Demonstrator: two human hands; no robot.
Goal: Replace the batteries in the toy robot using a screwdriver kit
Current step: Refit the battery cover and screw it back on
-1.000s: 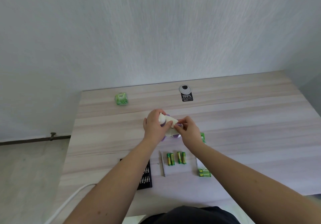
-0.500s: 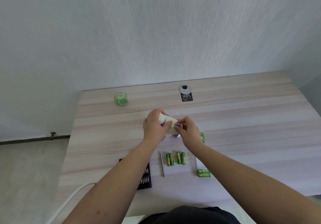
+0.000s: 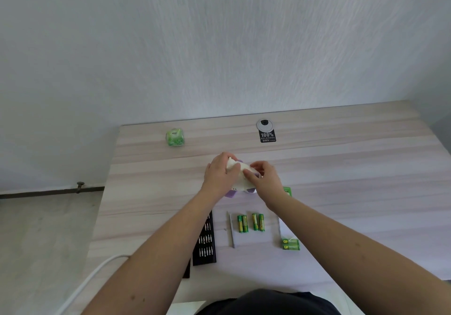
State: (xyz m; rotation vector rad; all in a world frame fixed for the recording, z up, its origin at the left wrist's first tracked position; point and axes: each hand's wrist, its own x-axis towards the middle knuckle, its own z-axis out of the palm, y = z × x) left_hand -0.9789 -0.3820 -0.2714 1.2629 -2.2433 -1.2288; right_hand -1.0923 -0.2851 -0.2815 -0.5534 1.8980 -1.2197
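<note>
1. Head view: barely anything has changed since a second ago. The toy robot is still held mid-tabletop in the left hand, its grip wrapped round the body, while the right hand pinches at its top. Probably the cover's still being worked.
2. Loose batteries, the screwdriver and bit case are left nearby, nothing blocking.

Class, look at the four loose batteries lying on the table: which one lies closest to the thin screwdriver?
The leftmost battery. It lies right beside the screwdriver, while the other three sit further to the right, toward the green battery pack.
</note>
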